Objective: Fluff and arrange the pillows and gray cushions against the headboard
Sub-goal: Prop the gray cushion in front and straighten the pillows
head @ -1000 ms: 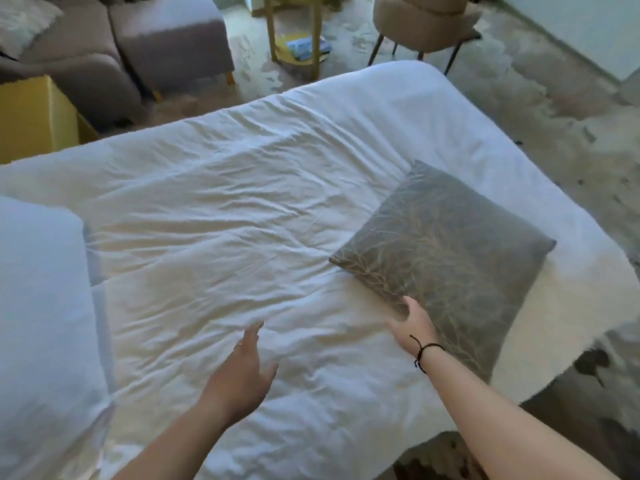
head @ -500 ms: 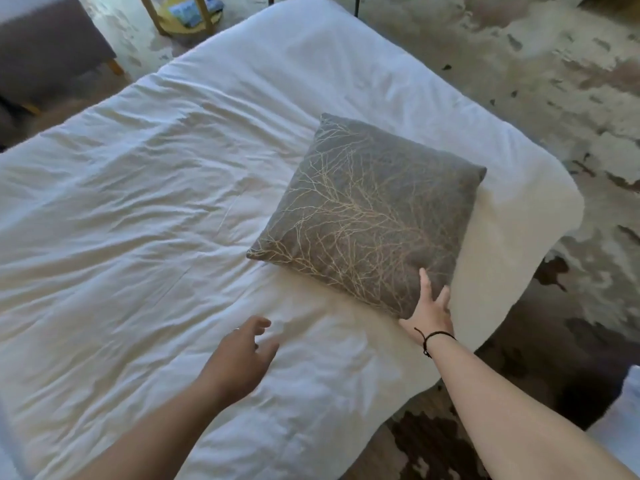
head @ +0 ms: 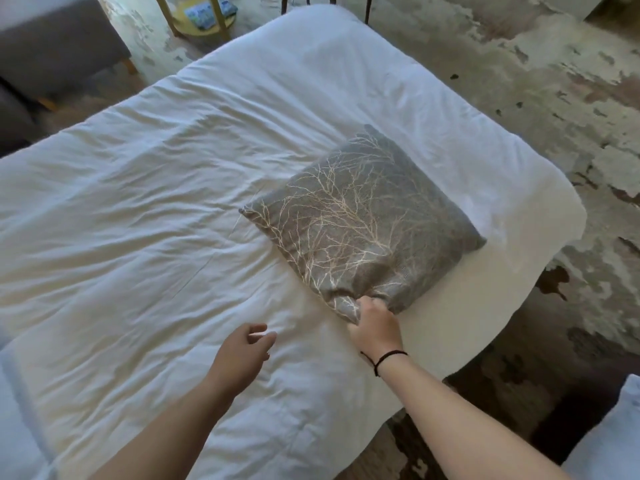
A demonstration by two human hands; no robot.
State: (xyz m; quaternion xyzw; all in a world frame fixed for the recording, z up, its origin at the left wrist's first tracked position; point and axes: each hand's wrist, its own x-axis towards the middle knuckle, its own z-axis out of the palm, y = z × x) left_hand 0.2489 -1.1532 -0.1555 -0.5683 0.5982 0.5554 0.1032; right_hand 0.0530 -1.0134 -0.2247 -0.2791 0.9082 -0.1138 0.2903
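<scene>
A gray cushion (head: 360, 220) with a pale branch pattern lies flat on the white duvet (head: 138, 220), near the bed's right corner. My right hand (head: 375, 325) is closed on the cushion's near corner, bunching the fabric. My left hand (head: 242, 351) hovers just above the duvet to the left of it, fingers loosely apart and holding nothing. A white pillow (head: 17, 427) shows at the bottom left edge, and another white pillow (head: 613, 441) sits at the bottom right. No headboard is in view.
A gray ottoman (head: 59, 46) stands beyond the bed at top left. A yellow side table (head: 204, 19) with a book is behind the bed, with dark chair legs (head: 367, 8) to its right. A patchy rug (head: 554, 98) covers the floor on the right.
My right hand went from lying flat at the cushion's near edge to gripping its near corner. The left hand shifted slightly right. The view tilted a little.
</scene>
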